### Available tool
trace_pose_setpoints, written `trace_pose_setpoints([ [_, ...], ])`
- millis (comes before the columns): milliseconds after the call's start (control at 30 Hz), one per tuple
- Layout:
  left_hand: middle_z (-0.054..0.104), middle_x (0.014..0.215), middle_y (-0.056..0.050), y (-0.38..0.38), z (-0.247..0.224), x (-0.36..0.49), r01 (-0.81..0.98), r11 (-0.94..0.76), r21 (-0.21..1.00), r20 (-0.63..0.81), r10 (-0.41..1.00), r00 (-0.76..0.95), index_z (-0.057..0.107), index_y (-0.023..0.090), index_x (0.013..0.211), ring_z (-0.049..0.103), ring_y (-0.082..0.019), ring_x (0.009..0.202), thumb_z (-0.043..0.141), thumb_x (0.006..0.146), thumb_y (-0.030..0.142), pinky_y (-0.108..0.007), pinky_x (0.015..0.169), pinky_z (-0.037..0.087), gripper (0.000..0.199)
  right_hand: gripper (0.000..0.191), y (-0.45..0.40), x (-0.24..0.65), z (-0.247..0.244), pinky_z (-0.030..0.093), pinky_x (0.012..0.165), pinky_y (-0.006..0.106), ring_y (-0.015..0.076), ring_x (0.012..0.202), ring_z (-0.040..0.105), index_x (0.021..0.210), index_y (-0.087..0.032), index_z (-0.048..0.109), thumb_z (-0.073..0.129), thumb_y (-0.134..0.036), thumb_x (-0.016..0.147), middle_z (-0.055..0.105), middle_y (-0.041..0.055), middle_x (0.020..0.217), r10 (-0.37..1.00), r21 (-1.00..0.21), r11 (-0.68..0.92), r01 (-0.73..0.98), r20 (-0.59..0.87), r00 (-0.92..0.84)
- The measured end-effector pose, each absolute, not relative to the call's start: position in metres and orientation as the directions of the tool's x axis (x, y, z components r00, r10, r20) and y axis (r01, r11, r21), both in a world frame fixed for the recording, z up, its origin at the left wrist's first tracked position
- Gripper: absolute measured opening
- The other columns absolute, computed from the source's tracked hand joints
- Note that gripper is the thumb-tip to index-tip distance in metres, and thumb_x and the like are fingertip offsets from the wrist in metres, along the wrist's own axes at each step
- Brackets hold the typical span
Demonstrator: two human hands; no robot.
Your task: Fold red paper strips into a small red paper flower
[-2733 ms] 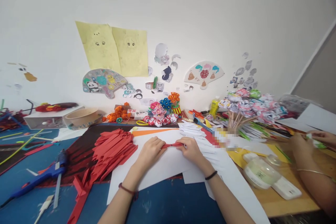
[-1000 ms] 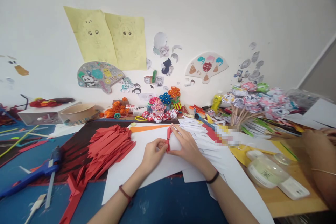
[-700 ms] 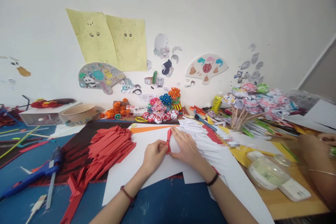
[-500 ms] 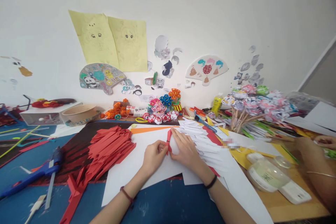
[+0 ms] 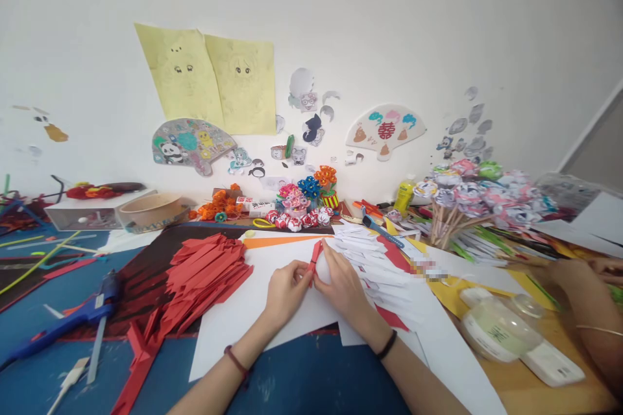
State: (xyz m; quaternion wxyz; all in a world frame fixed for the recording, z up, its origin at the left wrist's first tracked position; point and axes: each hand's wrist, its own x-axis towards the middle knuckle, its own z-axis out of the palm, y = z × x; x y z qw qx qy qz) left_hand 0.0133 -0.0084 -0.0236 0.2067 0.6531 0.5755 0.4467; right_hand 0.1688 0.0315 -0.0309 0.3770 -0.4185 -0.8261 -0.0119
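Observation:
Over a white sheet of paper (image 5: 233, 331), a small folded red paper strip (image 5: 316, 251) is held upright between my two hands. My left hand (image 5: 287, 288) pinches its lower end between thumb and fingers. On the other side, my right hand (image 5: 341, 282) has its thumb and bent fingers closed on the strip's right edge. A thin dark band crosses the strip near its middle. To the left lies a heap of folded red paper strips (image 5: 207, 279). White folded paper strips (image 5: 372, 259) are spread just right of my right hand.
A blue glue gun (image 5: 73, 321) lies at left. Paper flowers on sticks (image 5: 452, 198) stand at right, near a clear bottle (image 5: 501, 331). Another person's arm (image 5: 588, 311) rests at the right edge. A beige bowl (image 5: 152, 211) stands by the wall.
My right hand's fingers have bent and drawn down along the red strip. My left hand keeps its pinch. The whole view has shifted slightly.

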Motion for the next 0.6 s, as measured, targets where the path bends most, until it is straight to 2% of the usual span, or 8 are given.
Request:
trace_pose_setpoints([
  [233, 0.074, 0.081, -0.001, -0.009, -0.021, 0.013, 0.599, -0.242, 0.763, 0.359, 0.93, -0.082, 0.069, 0.021, 0.098, 0.065, -0.016, 0.071, 0.055, 0.086, 0.033, -0.025, 0.069, 0.046, 0.022, 0.068, 0.032, 0.167, -0.039, 0.047, 0.099, 0.049, 0.0317, 0.126, 0.049, 0.15, -0.014, 0.021, 0.051, -0.029, 0.091, 0.049, 0.0193, 0.138, 0.661, -0.281, 0.653, 0.703, 0.664, -0.349],
  [333, 0.074, 0.079, 0.0, -0.01, -0.021, 0.014, 0.609, -0.245, 0.755, 0.362, 0.929, -0.075, 0.07, 0.022, 0.097, 0.065, -0.016, 0.07, 0.055, 0.086, 0.034, -0.025, 0.069, 0.046, 0.022, 0.06, 0.033, 0.167, -0.04, 0.048, 0.096, 0.049, 0.0319, 0.121, 0.052, 0.146, -0.015, 0.029, 0.049, -0.029, 0.092, 0.053, 0.019, 0.132, 0.651, -0.247, 0.637, 0.73, 0.68, -0.338],
  [433, 0.073, 0.075, 0.001, -0.012, -0.02, 0.016, 0.614, -0.259, 0.745, 0.371, 0.927, -0.058, 0.069, 0.022, 0.095, 0.064, -0.016, 0.068, 0.054, 0.087, 0.034, -0.025, 0.068, 0.045, 0.021, 0.047, 0.032, 0.167, -0.036, 0.049, 0.092, 0.046, 0.0317, 0.114, 0.055, 0.135, -0.014, 0.043, 0.051, -0.025, 0.09, 0.055, 0.0184, 0.127, 0.657, -0.199, 0.606, 0.77, 0.671, -0.343],
  [533, 0.072, 0.072, 0.002, -0.013, -0.019, 0.017, 0.617, -0.279, 0.736, 0.38, 0.924, -0.036, 0.069, 0.023, 0.095, 0.064, -0.015, 0.067, 0.052, 0.088, 0.033, -0.024, 0.069, 0.044, 0.021, 0.037, 0.028, 0.168, -0.027, 0.05, 0.085, 0.043, 0.0299, 0.103, 0.057, 0.123, -0.018, 0.055, 0.057, -0.025, 0.087, 0.054, 0.0162, 0.126, 0.672, -0.145, 0.561, 0.815, 0.655, -0.346],
  [600, 0.072, 0.072, 0.002, -0.013, -0.017, 0.018, 0.617, -0.296, 0.729, 0.389, 0.921, -0.019, 0.068, 0.023, 0.094, 0.064, -0.015, 0.067, 0.052, 0.088, 0.032, -0.025, 0.071, 0.044, 0.02, 0.033, 0.025, 0.169, -0.021, 0.048, 0.083, 0.043, 0.0296, 0.103, 0.055, 0.117, -0.021, 0.058, 0.059, -0.027, 0.085, 0.052, 0.0142, 0.129, 0.669, -0.118, 0.546, 0.83, 0.658, -0.346],
])
